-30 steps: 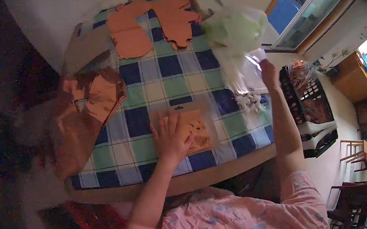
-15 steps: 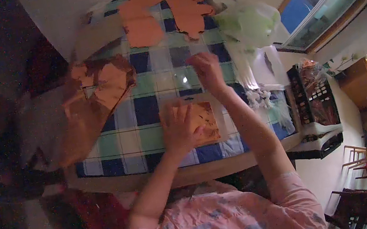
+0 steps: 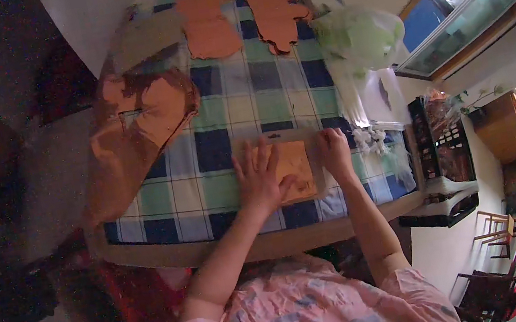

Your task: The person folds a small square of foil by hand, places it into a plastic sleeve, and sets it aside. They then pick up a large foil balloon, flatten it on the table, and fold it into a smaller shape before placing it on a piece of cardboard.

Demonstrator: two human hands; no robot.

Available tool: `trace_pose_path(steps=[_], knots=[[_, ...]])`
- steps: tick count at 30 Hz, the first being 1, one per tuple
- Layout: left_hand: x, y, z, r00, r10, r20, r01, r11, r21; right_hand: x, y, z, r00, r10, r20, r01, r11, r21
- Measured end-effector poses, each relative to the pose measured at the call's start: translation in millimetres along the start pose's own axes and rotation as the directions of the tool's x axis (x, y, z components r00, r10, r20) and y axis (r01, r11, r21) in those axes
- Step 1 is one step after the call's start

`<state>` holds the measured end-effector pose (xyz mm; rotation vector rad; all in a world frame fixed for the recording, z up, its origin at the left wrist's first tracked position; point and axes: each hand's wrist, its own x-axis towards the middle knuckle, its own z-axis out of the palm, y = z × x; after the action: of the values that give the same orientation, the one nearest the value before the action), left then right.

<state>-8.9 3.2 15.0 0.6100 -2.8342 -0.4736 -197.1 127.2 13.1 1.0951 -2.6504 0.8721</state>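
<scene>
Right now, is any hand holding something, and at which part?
Nothing is lifted. The left hand lies flat on the orange square sheet, at its left side; the right hand presses its right edge.

Table (image 3: 266, 246) bears checked cloth (image 3: 241, 105) and orange pieces (image 3: 206, 22).

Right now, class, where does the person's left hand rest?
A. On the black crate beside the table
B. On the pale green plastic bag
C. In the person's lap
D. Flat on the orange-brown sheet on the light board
D: the left hand lies spread flat on the orange-brown sheet on the light board, near the table's front edge.
</scene>
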Motion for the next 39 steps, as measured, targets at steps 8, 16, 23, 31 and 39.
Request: trace_pose_path(steps=[8, 16, 23, 31, 39], knots=[[2.2, 1.5, 0.3, 0.994, 0.004, -0.106, -0.007, 1.0, -0.026, -27.4, -22.7, -4.1, 0.869, 0.224, 0.441, -0.494, 0.428, 0.757], [11.5, -20.2, 13.2, 0.949, 0.012, -0.314, -0.137, 0.916, -0.378, -33.7, -7.2, -8.4, 0.821, 0.325, 0.469, -0.562, 0.312, 0.766], [48.4, -69.4, -3.9, 0.976, 0.023, -0.215, -0.009, 0.998, 0.062, -49.5, 12.2, -58.0, 0.741, 0.501, 0.448, -0.567, 0.109, 0.817], [26.0, -23.6, -38.5, 0.922, 0.165, -0.349, -0.172, 0.985, 0.011, -73.0, 27.5, -90.7, 0.74, 0.518, 0.428, -0.612, 0.256, 0.748], [65.1, -39.2, -15.4, 0.936, 0.24, -0.257, -0.215, 0.969, 0.121, -78.2, 33.3, -88.7, 0.796, 0.459, 0.393, -0.586, 0.424, 0.691]])
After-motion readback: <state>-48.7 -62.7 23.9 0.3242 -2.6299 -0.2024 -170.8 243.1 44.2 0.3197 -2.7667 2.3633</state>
